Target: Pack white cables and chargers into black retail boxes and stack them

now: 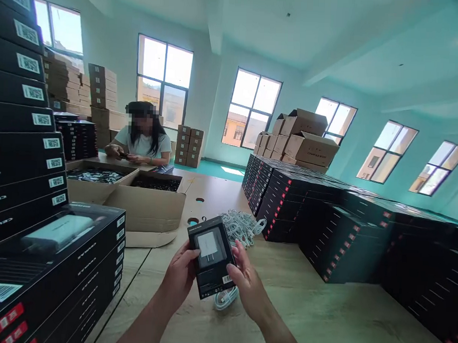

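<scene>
A black retail box (214, 275) is held up over the table, tilted. Through its clear window shows a white charger (207, 245) with two prongs. My left hand (181, 270) grips the box's left edge, thumb on the front. On the right edge, my right hand (246, 277) holds it with the thumb near a barcode label; its other fingers are partly hidden. Behind the box lies a heap of white cables (245, 227). One coiled white cable (227, 299) rests on the table just under the box.
Stacked black boxes stand at left (94, 267) and right (288, 208). Beyond my hands are open cartons (148, 208) of small dark and shiny pieces. Across the table (277, 303) a person (143, 138) handles a small dark item. Brown cartons (312, 147) pile up behind.
</scene>
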A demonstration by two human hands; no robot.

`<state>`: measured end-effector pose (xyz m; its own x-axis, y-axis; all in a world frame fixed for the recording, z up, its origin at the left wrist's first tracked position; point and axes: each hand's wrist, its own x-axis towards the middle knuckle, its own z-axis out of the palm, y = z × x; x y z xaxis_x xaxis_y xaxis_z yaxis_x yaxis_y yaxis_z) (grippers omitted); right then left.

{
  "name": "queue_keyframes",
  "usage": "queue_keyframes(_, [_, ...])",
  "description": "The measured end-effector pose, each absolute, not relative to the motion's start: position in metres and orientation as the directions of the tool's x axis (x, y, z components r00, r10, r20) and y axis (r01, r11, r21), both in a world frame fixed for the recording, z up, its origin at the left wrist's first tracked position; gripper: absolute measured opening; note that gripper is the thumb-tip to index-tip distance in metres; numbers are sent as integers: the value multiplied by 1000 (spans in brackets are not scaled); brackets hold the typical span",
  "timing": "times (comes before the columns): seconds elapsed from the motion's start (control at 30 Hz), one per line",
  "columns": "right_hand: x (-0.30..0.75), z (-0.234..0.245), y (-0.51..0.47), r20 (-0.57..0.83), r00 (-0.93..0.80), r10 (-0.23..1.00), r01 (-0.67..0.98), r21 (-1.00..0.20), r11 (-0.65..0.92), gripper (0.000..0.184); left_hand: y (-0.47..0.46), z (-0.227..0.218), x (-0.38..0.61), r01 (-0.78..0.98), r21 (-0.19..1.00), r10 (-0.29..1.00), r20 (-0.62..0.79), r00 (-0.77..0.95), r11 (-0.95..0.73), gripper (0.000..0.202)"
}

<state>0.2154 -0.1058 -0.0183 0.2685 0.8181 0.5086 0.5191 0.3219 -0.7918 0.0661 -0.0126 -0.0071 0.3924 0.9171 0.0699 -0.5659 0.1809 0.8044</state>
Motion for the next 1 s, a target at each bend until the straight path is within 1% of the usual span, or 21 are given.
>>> queue_keyframes(0.03, [211,-21,-103,456,252,853,425,-845,326,55,-12,-6,66,-516,849,931,90,354,114,52])
queue_keyframes(0.07, [205,-24,-101,436,236,868,376,-865,332,58,-13,-4,66,-454,890,941,125,315,33,52])
queue_keyframes(0.1, [198,-28,-101,442,234,866,376,-862,339,62,-15,-2,66,-388,920,945,171,279,-52,56])
queue_keyframes(0.17, [186,-32,-102,488,239,839,463,-817,344,68,-18,2,67,-252,952,949,232,212,-177,73])
queue_keyframes(0.23, [180,-33,-104,526,191,829,527,-767,366,74,-21,6,66,-102,972,963,226,149,-212,89])
queue_keyframes(0.27, [181,-31,-105,530,167,831,508,-769,388,73,-21,7,66,-14,972,965,236,115,-236,93])
queue_keyframes(0.3, [183,-29,-107,519,161,840,448,-796,406,70,-22,7,65,83,953,955,284,88,-291,93])
queue_keyframes(0.33, [188,-26,-108,492,174,853,354,-840,412,64,-22,7,64,182,906,924,372,86,-382,91])
queue_keyframes(0.37, [193,-22,-109,451,199,870,243,-883,402,58,-23,6,63,277,821,866,485,123,-499,88])
queue_keyframes(0.4, [199,-19,-109,402,221,889,134,-915,380,54,-24,6,62,358,699,781,596,188,-619,84])
queue_keyframes(0.43, [204,-16,-110,354,234,905,47,-934,353,51,-26,5,61,416,555,681,678,278,-721,81])
queue_keyframes(0.47, [208,-13,-111,321,231,918,-7,-943,332,50,-27,4,60,443,413,582,723,372,-796,78])
queue_keyframes(0.5, [212,-11,-112,304,218,928,-30,-948,317,50,-29,4,60,446,295,500,732,462,-845,77])
queue_keyframes(0.53, [214,-9,-113,295,196,935,-34,-951,307,50,-31,3,59,440,208,441,723,532,-873,77])
queue_keyframes(0.57, [216,-9,-114,290,171,942,-31,-954,299,49,-32,3,59,434,146,400,708,581,-889,78])
queue_keyframes(0.63, [216,-10,-115,281,127,951,-19,-958,285,52,-34,2,57,417,68,347,680,645,-906,79])
queue_keyframes(0.7, [215,-13,-116,278,132,952,19,-961,278,56,-35,2,57,394,26,312,660,683,-919,79])
queue_keyframes(0.77, [214,-15,-116,281,201,938,103,-959,266,56,-36,1,58,371,19,295,644,706,-929,79])
queue_keyframes(0.9, [212,-12,-117,303,356,884,301,-933,199,54,-38,2,60,374,81,344,607,716,-924,83])
queue_keyframes(1.0, [213,-7,-116,348,372,860,371,-905,206,47,-39,2,59,357,129,362,579,731,-925,86])
